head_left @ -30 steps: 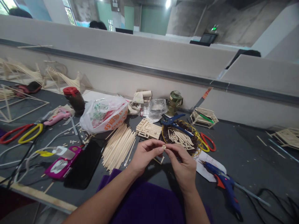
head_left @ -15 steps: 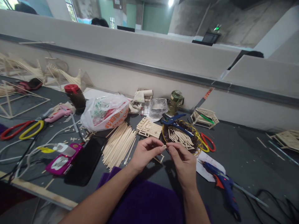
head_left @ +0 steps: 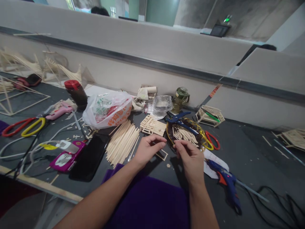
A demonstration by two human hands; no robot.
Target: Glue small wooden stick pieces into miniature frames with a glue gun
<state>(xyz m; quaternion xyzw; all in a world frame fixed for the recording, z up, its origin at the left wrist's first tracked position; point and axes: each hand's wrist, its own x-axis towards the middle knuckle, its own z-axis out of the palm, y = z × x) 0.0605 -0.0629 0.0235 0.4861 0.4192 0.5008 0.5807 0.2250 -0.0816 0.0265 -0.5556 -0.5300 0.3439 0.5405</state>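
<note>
My left hand (head_left: 149, 149) hovers above the table with its thumb and index finger slightly apart and nothing visible between them. To its right, my right hand (head_left: 192, 157) has thumb and index finger pinched together; what they hold, if anything, is too small to make out. Below and between the hands, a tiny wooden piece (head_left: 168, 165) lies on the dark tabletop. A small stick frame (head_left: 163, 155) lies partly hidden behind my left fingers. Just beyond stands a little model of wooden sticks (head_left: 152, 125). A round basket (head_left: 168, 135) holding short cut sticks (head_left: 184, 136) sits behind my right hand.
Long sticks (head_left: 122, 143) lie left, near a phone (head_left: 89, 157) and plastic bag (head_left: 107, 109). On the right are a blue glue gun (head_left: 226, 181) with its cord and red-yellow scissors (head_left: 213, 141). Blue pliers (head_left: 178, 118) rest on the basket. A partition (head_left: 143, 68) bounds the back.
My hands have moved apart. The tiny wooden piece held between both sets of fingertips earlier appears to be on the tabletop now. The view has shifted slightly.
</note>
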